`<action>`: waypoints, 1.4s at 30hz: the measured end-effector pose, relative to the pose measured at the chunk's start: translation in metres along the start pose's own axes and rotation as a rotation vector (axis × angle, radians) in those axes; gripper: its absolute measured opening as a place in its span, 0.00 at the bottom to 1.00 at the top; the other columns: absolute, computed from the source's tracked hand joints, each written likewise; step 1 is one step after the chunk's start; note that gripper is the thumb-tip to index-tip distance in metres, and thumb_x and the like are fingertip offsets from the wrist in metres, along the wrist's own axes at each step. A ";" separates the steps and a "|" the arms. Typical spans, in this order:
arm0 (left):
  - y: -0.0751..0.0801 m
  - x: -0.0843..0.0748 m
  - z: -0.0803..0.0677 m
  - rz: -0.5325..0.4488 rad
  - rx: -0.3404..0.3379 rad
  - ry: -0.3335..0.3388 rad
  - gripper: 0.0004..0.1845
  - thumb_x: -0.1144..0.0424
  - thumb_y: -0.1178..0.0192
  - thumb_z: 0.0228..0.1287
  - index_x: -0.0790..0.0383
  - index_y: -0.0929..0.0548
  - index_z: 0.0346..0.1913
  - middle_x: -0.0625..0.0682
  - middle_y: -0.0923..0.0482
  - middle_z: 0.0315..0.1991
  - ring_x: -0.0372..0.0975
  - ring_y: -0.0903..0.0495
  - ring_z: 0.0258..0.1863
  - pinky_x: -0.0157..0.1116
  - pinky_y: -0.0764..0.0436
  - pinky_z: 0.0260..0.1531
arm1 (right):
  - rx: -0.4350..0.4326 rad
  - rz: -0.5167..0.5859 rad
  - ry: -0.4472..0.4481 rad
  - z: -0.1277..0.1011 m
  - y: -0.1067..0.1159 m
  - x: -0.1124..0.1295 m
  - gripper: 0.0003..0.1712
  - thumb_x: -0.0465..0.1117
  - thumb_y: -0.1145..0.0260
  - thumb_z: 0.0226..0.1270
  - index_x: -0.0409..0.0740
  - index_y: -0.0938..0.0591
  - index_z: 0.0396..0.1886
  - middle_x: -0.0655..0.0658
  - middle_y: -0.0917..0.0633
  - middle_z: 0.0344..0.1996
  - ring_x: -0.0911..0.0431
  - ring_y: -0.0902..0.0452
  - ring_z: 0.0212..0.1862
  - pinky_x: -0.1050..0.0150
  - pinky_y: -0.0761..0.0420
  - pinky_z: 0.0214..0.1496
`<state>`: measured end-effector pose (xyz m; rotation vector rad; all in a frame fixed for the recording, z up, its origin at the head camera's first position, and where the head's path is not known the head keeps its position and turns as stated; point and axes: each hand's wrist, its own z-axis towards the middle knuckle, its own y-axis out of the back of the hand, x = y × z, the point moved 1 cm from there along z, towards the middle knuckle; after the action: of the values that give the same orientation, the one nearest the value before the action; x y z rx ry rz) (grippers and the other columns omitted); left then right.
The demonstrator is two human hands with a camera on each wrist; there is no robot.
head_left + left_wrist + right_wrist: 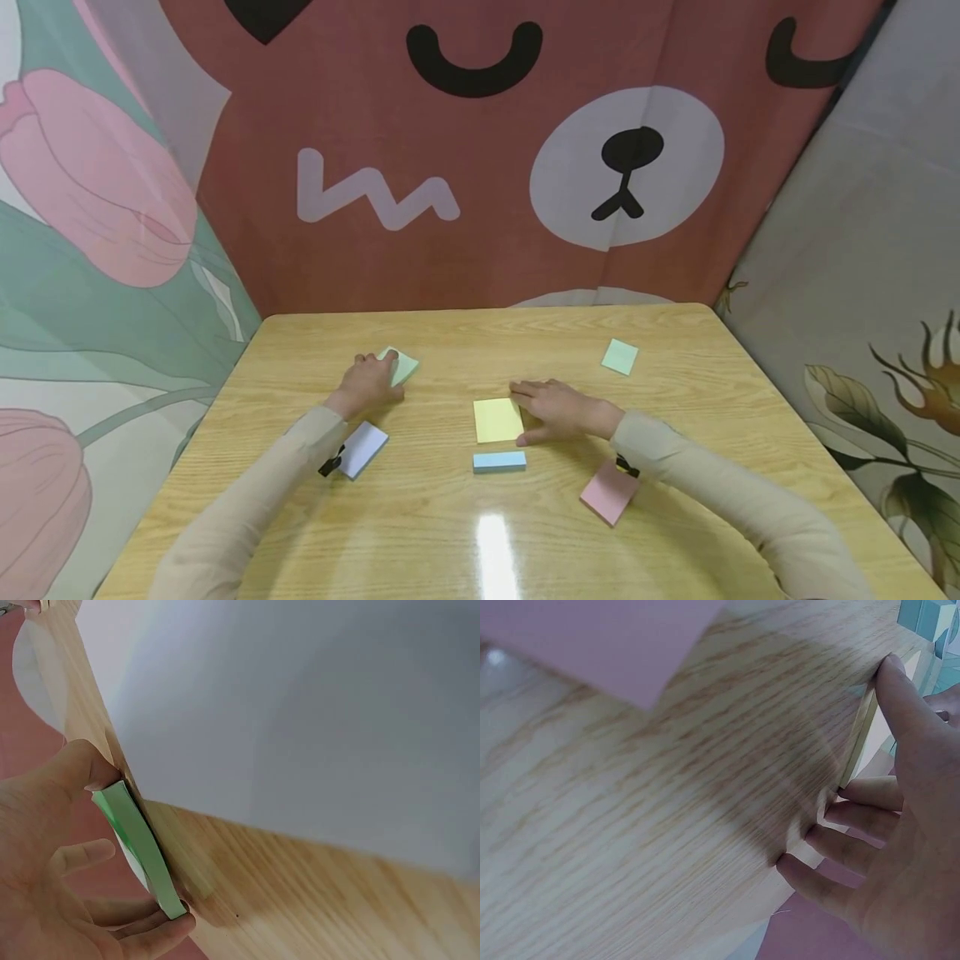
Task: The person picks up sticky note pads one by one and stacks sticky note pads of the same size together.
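My left hand (367,385) holds a light green sticky note pad (406,368) at the table's left. In the left wrist view, that green pad (146,847) is pinched by its ends between thumb and fingers, close to the tabletop. At the middle lies a yellow sticky note pad (497,421). My right hand (558,410) spans its right side, thumb at the near corner and index finger at the far one. The right wrist view shows the yellow pad's edge (859,735) between thumb and index fingertip, while the other fingertips touch the wood.
Below the yellow pad sits a narrow blue pad (499,462). A lavender pad (364,450) lies near the left wrist, a pink pad (609,493) under the right forearm. Another small green pad (620,357) is at the back right. Printed cloths surround the wooden table (420,533).
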<state>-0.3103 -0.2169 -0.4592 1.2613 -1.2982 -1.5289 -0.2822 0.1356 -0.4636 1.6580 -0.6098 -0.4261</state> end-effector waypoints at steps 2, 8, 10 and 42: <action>0.001 -0.001 -0.001 0.000 0.001 -0.001 0.32 0.56 0.34 0.55 0.68 0.29 0.61 0.64 0.27 0.35 0.57 0.28 0.39 0.51 0.25 0.32 | 0.000 0.003 0.000 0.000 0.001 0.000 0.51 0.69 0.44 0.68 0.34 0.37 0.74 0.35 0.40 0.74 0.42 0.42 0.73 0.40 0.35 0.66; 0.003 -0.001 -0.002 -0.003 -0.004 0.002 0.29 0.56 0.32 0.53 0.68 0.29 0.54 0.61 0.28 0.32 0.54 0.27 0.35 0.50 0.24 0.31 | 0.001 0.009 0.002 0.000 0.001 0.000 0.50 0.68 0.43 0.68 0.34 0.37 0.74 0.35 0.40 0.74 0.42 0.43 0.73 0.39 0.36 0.66; 0.002 0.000 -0.001 0.005 -0.009 -0.003 0.29 0.56 0.32 0.52 0.68 0.29 0.53 0.61 0.28 0.31 0.54 0.27 0.34 0.50 0.24 0.31 | 0.002 0.009 0.002 0.000 0.001 0.000 0.50 0.69 0.43 0.68 0.34 0.36 0.74 0.35 0.40 0.74 0.42 0.43 0.73 0.39 0.36 0.66; 0.008 0.005 -0.007 0.013 -0.038 -0.015 0.34 0.50 0.30 0.51 0.69 0.29 0.54 0.63 0.27 0.40 0.53 0.26 0.40 0.51 0.22 0.35 | 0.004 0.013 0.003 -0.001 0.001 0.002 0.50 0.68 0.43 0.69 0.33 0.38 0.74 0.35 0.41 0.74 0.41 0.43 0.73 0.38 0.35 0.66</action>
<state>-0.3047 -0.2250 -0.4527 1.2178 -1.2783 -1.5500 -0.2799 0.1353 -0.4624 1.6573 -0.6196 -0.4131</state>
